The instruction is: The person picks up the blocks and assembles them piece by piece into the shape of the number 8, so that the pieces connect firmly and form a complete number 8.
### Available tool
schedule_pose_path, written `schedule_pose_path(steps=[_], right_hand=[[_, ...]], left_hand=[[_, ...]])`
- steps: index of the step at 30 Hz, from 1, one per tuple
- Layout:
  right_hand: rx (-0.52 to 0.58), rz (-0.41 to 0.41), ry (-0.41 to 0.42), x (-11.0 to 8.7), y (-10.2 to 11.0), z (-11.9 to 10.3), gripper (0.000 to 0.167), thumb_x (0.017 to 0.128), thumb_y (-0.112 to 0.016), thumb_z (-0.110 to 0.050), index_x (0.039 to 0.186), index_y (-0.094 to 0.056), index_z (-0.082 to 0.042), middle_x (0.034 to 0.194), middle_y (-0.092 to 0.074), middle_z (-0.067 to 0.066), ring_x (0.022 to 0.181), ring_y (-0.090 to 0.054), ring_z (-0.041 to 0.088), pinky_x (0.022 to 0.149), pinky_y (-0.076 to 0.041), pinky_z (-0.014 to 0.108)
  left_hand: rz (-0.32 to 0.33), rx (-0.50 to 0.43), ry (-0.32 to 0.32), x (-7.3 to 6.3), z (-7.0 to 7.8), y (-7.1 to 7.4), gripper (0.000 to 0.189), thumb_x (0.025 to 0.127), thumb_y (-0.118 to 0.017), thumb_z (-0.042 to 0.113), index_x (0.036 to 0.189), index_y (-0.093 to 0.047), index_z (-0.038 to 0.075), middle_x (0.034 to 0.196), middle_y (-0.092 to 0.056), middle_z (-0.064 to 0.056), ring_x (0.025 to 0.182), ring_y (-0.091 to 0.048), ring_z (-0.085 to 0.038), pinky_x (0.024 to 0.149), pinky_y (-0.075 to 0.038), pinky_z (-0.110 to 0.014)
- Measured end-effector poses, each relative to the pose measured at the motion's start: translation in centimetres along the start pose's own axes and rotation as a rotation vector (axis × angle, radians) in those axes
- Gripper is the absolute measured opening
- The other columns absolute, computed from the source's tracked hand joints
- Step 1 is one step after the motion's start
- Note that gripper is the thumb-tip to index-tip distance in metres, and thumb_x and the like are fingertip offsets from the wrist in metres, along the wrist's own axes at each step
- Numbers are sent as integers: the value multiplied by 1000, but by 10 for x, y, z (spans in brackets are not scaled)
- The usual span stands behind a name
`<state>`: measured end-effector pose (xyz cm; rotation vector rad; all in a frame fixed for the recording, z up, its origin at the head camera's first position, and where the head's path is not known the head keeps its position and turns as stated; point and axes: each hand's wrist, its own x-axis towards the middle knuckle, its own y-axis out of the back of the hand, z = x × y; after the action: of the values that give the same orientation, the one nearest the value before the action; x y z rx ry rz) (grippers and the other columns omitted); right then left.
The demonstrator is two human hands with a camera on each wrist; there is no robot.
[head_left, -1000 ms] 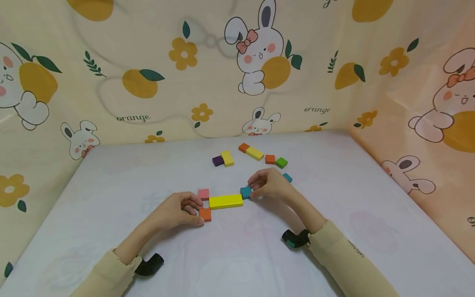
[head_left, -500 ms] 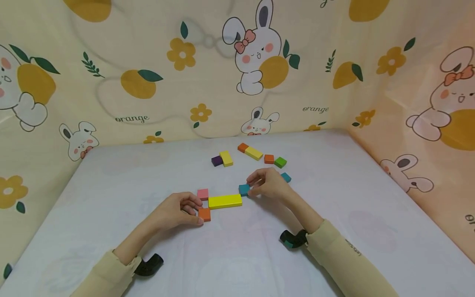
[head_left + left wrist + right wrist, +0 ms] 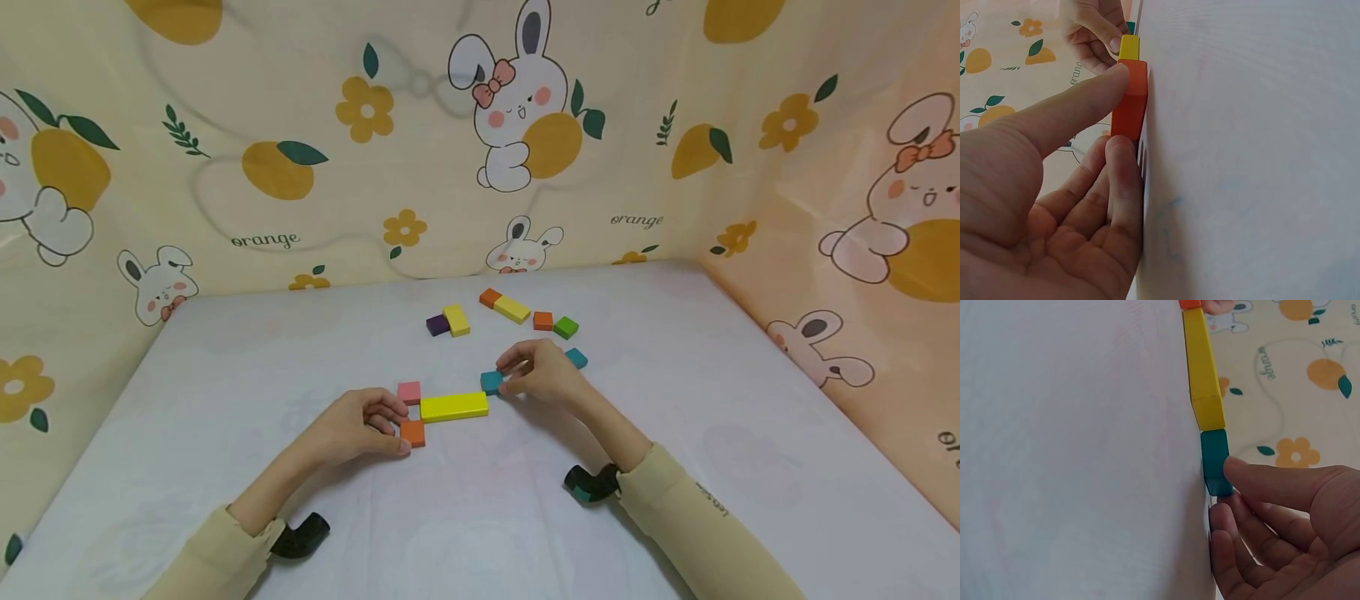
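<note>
My left hand [image 3: 360, 427] pinches an orange square block [image 3: 412, 433] between thumb and fingers; the thumb lies along one side in the left wrist view. Behind that block sits a pink block [image 3: 409, 392], beside my left fingertips. A long yellow block [image 3: 453, 407] lies flat between the hands, its left end near the orange and pink blocks. At its back right corner, my right hand [image 3: 542, 371] pinches a blue block [image 3: 491, 382]. The right wrist view shows the thumb on one side of this teal-looking blue block [image 3: 1215, 456], fingers at its end.
Farther back lie a purple block [image 3: 437, 325] against a pale yellow one [image 3: 456, 320], an orange block [image 3: 490, 297] touching another yellow one [image 3: 512, 309], a red-orange block [image 3: 543, 321] and a green one [image 3: 566, 327]. A second blue block [image 3: 576, 358] is partly hidden behind my right hand.
My right hand has shifted the blue block slightly back, away from me, along the yellow block's right end. The left hand and orange block stay in place; the head view drifts slightly.
</note>
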<state>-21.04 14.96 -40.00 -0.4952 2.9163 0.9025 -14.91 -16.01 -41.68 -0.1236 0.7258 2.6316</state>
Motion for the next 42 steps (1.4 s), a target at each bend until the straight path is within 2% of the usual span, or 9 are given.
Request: schedule_pose_path(steps=[12, 23, 35, 42], right_hand=[[-10, -5, 2, 0, 0, 0, 28, 79, -82, -3, 105, -72, -7, 98, -69, 3, 83, -59, 24, 73, -50, 30], [-7, -14, 5, 1, 0, 1, 28, 80, -81, -3, 106, -71, -6, 100, -69, 5, 84, -59, 24, 73, -51, 29], [4, -7, -12, 1, -1, 3, 28, 80, -81, -3, 106, -72, -8, 100, -69, 3, 84, -58, 24, 72, -50, 29], [-3, 0, -5, 2, -1, 3, 28, 80, -81, -4, 106, -72, -8, 100, -69, 3, 84, -58, 24, 73, -51, 29]], left_hand=[[-7, -1, -12, 0, -3, 0, 45, 74, -88, 22, 110, -64, 8, 99, -65, -3, 86, -61, -21, 81, -50, -34], [2, -4, 7, 0, 1, -1, 44, 75, -88, 21, 109, -64, 7, 98, -65, -4, 85, -60, -20, 80, -50, -32], [-6, -14, -7, 0, -3, -2, 45, 74, -88, 21, 109, -64, 8, 99, -65, -4, 86, -60, -22, 81, -49, -35], [-9, -15, -18, -1, -3, -1, 45, 74, -88, 21, 110, -64, 7, 98, -65, -4, 85, -61, -22, 80, -50, -33]])
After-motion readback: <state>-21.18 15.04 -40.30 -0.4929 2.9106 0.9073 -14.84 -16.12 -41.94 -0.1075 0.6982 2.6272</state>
